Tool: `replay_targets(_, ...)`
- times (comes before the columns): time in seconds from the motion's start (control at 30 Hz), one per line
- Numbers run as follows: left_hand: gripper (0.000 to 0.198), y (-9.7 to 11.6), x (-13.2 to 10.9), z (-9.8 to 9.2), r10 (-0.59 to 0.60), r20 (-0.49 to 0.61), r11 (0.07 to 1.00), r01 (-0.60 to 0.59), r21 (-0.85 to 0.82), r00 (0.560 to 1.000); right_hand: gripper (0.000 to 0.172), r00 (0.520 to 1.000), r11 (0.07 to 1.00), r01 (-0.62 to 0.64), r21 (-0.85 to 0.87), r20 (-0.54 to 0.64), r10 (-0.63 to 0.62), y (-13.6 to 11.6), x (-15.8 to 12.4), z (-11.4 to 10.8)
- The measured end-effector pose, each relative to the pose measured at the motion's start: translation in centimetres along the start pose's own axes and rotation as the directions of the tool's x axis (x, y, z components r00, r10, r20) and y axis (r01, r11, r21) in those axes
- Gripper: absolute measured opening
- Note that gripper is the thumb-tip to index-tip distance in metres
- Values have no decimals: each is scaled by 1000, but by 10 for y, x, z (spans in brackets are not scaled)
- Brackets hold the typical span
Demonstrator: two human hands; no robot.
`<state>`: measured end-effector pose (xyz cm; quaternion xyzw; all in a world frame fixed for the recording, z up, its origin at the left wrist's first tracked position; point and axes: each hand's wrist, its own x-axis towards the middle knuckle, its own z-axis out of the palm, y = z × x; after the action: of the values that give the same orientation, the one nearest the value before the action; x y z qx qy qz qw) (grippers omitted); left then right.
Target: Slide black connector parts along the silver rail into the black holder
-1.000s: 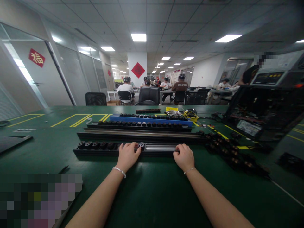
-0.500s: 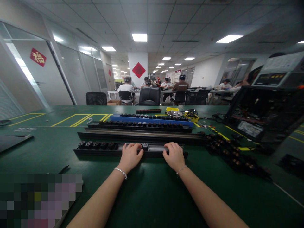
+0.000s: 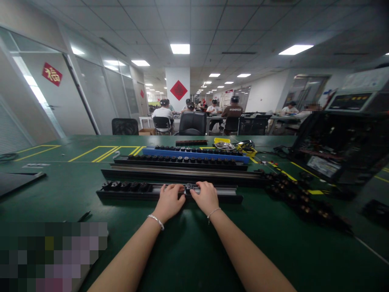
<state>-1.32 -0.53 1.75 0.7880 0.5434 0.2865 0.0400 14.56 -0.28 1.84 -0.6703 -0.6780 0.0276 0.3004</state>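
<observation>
A: Head view. Both forearms ran out over the green table (image 3: 60, 202) to the near rail (image 3: 226, 190), which lay crosswise, closest of four strips.

B: Hands?

A: Left hand (image 3: 169, 198) and right hand (image 3: 206, 196) were palm-down, close together, with the fingers bent over the rail's front edge. Their fingertips met at one black module (image 3: 189, 187) sitting in the channel, about mid-length. I could not tell whether either hand pinched it or only pressed against it.

B: Why that posture, by your reading?

A: The heels of both hands sat on the table, probably to steady the fingers. Flanking the module from both sides would keep it square in the channel.

B: And the rest of the rail?

A: A row of seated modules (image 3: 124, 186) filled the left end, and bare metal showed to the right of the hands.

B: Beyond it?

A: A second rail (image 3: 182, 172) lay there, then a loaded strip (image 3: 182, 160), then a blue strip (image 3: 194, 154), all parallel. Loose modules (image 3: 298, 198) lay heaped to the right, within reach. An open chassis (image 3: 334, 150) stood behind them.
</observation>
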Motion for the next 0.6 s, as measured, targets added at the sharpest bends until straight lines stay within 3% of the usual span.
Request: replay_targets(0.6, 30, -1, -1, -1, 44, 46, 999, -43, -21, 998, 30, 999, 1000, -26, -17, -26, 26, -13, -1, 6)
